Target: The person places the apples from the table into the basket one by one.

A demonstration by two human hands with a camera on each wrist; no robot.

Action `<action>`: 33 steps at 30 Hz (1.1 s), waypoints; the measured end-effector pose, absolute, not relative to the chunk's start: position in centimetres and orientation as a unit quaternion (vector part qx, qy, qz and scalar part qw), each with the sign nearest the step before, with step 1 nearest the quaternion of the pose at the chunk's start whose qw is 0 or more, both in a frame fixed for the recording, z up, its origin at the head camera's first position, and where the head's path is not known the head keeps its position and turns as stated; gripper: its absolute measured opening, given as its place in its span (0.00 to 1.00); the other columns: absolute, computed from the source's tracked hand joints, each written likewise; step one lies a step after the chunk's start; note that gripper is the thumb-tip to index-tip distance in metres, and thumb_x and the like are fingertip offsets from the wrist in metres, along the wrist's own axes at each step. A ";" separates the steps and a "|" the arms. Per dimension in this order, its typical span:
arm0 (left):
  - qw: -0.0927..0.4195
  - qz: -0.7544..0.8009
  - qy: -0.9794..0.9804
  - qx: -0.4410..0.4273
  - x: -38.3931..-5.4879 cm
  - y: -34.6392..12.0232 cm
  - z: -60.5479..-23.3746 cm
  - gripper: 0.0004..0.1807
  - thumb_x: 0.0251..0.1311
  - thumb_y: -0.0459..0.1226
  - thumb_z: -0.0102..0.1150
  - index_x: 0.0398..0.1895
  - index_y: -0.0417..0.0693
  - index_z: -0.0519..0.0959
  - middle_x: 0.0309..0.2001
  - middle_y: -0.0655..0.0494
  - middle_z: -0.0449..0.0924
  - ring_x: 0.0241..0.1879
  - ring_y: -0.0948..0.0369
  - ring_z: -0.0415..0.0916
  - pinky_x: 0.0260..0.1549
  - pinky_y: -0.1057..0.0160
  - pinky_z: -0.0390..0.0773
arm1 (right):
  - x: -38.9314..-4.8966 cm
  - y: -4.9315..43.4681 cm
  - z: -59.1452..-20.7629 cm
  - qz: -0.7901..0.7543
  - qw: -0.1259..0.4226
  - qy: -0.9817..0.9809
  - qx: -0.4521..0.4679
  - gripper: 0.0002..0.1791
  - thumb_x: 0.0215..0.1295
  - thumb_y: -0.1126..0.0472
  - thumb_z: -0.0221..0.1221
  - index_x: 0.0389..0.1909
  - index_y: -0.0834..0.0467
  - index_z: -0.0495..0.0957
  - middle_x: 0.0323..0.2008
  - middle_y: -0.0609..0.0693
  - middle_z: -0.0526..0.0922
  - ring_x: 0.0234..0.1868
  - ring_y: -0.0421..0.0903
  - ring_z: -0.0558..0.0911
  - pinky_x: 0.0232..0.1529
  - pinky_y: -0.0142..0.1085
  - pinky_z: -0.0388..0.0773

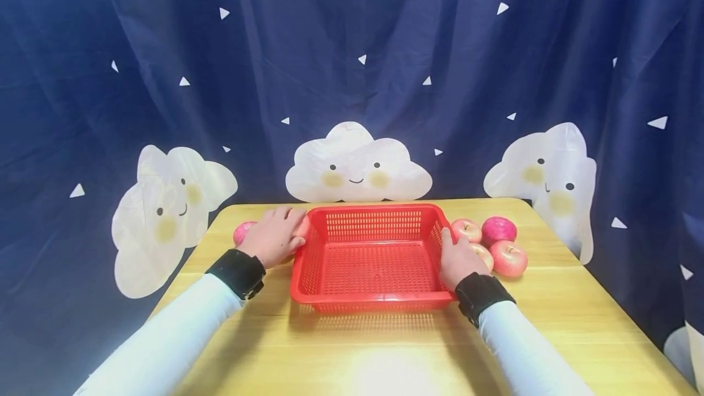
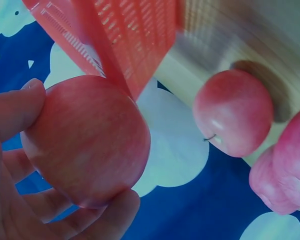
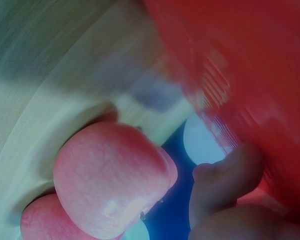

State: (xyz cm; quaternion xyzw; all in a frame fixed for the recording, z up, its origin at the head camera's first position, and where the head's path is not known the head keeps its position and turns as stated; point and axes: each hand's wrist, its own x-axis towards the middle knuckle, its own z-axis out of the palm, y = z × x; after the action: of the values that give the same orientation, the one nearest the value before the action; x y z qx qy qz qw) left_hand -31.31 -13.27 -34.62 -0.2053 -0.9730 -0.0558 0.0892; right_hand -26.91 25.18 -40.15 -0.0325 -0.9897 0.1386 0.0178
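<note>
A red plastic basket with slatted sides stands between my two hands on the table. My left hand holds a pinkish-red apple just at the basket's left rim, thumb on one side and fingers round the other. In the left wrist view, another apple rests on the wood beyond it, beside a pair of pinker ones. The right hand grips the right rim of the basket, its thumb on top; the lower fingers are hidden in the head view.
Right of the basket, close by the right hand, several apples sit in a cluster, among them a deep pink one and a paler red one. Behind the wooden table hangs a dark blue curtain with white clouds.
</note>
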 end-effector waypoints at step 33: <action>0.073 -0.043 -0.950 -0.300 -33.1 -5.6 -34.5 0.38 0.63 0.48 0.67 0.75 0.52 0.67 0.65 0.44 0.71 0.65 0.47 0.68 0.64 0.46 0.71 | -27.1 25.3 -40.5 0.118 0.030 -0.992 -0.028 0.40 0.67 0.64 0.59 0.76 0.68 0.53 0.57 0.79 0.68 0.50 0.70 0.80 0.45 0.64 0.80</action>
State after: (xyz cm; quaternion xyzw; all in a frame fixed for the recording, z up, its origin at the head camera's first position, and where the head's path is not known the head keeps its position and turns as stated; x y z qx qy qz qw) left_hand -33.08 -5.63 -34.49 -0.2999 -0.9502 -0.0432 0.0733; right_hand -27.10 25.31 -40.49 -0.0277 -0.9922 0.1175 0.0305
